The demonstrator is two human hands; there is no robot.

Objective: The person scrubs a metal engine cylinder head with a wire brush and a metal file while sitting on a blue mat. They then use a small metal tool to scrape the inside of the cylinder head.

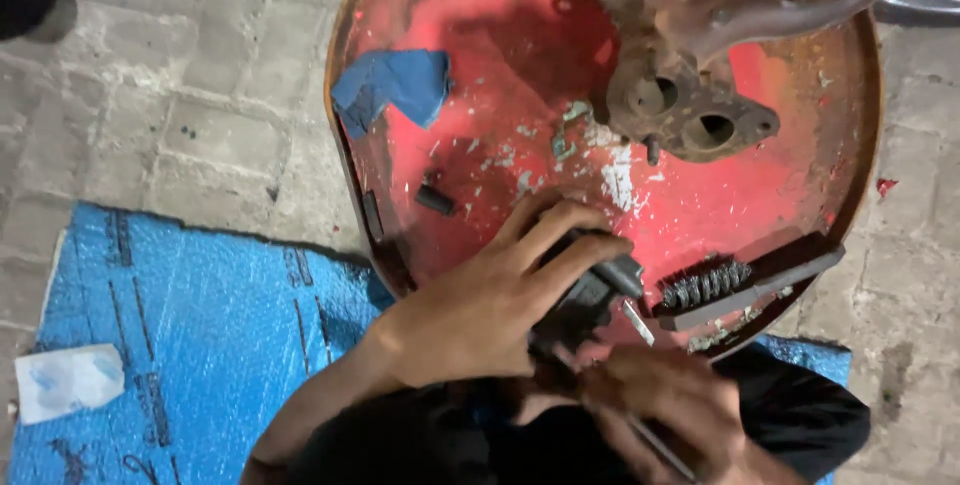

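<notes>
Paving stones (pixel 180 95), grey and worn, fill the left of the view, with a blue sheet (pixel 200 335) spread over them and a crumpled white scrap (pixel 68 380) lying on its left edge. Right of that stands a round red metal tray (pixel 470 5), its paint chipped and its rim rusty. A folded blue rag (pixel 392 87) lies on the tray's upper left, and a short dark cylinder (pixel 434 199) sits below it on the flaking paint.

At the tray's near edge the left hand (pixel 480 310) wraps over a small dark grey metal part (pixel 585 295), fingers curled around its top; the part is blocky, greasy-looking and matt, with a paler squared end poking out to the right. Just below, the right hand (pixel 665 410) is closed around a thin metal tool (pixel 640 323) whose bright tip meets the underside of the part.

Further right, a wire brush (pixel 745 283) with a flat grey handle rests across the tray's lower rim. Above it a rusty cast flange (pixel 690 115) with two round holes lies on the tray, joined to brown pipework reaching out of the top.
</notes>
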